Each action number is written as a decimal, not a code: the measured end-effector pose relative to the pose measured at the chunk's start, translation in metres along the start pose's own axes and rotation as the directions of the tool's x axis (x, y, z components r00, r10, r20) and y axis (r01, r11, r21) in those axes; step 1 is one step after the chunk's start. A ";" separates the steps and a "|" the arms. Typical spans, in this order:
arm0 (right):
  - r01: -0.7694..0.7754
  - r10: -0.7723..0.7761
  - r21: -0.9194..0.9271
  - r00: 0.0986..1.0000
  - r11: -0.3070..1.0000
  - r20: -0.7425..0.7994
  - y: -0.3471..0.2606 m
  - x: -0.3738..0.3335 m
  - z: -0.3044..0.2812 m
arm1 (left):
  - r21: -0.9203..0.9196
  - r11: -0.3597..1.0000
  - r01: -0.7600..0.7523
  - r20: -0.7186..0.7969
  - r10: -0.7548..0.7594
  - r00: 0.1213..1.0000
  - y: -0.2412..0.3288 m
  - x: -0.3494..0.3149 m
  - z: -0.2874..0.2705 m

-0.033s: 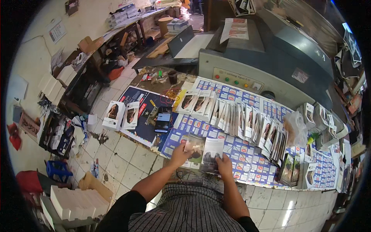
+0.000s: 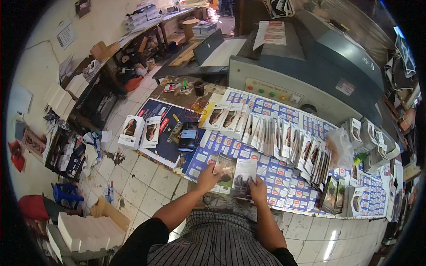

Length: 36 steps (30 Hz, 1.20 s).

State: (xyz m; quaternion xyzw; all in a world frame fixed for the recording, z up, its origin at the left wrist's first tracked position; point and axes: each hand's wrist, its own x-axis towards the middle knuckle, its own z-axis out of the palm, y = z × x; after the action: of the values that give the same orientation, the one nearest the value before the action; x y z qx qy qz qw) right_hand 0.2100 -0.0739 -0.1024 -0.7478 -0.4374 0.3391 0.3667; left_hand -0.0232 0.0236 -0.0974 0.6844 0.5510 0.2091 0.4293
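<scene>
A printed leaflet (image 2: 243,170) lies opened out between my hands at the near edge of the table. Its left part is brown and green; the right part is pale with a dark photo below. My left hand (image 2: 208,178) pinches the left side with thumb and fingers. The right side is gripped by my right hand (image 2: 258,189), its thumb on top. Beyond them runs a long row of overlapping leaflets (image 2: 270,137), with a fanned pile (image 2: 222,117) at its left end. Two stacks of leaflets (image 2: 151,131) stand farther left, beside a black phone (image 2: 188,135).
A large grey machine (image 2: 306,80) with coloured buttons borders the table's far side. At the right are a clear plastic bag (image 2: 340,148), dark green leaflets (image 2: 333,195) and more stacks (image 2: 368,133). A dark cup (image 2: 198,88) stands at the back. White paper stacks (image 2: 88,232) sit lower left.
The leaflet's left part, smeared by motion before, now shows more sharply. Both hands keep nearly the same place and grip.
</scene>
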 end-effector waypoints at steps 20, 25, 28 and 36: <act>0.019 -0.103 0.279 0.951 0.960 0.290 0.022 -0.002 -0.016 | 0.555 0.550 -0.624 0.389 0.492 0.779 0.006 0.002 0.041; 0.566 -0.554 -0.440 0.815 0.697 0.169 -0.008 0.004 0.001 | 0.528 0.586 -0.614 0.424 0.445 0.789 0.014 0.013 0.036; 0.553 -0.540 -0.460 0.824 0.695 0.174 0.000 0.009 0.012 | 0.404 0.654 -0.639 0.469 0.451 0.759 -0.002 0.026 0.022; 0.561 -0.517 -0.437 0.826 0.703 0.227 -0.012 0.006 0.017 | 0.586 0.605 -0.540 0.241 0.506 0.828 -0.029 0.013 -0.003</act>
State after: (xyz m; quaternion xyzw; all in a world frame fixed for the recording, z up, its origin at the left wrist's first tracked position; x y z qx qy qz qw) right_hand 0.1934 -0.0597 -0.1017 -0.6388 -0.7228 0.1283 0.2302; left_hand -0.0384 0.0376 -0.1223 0.9229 0.3528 0.1108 0.1078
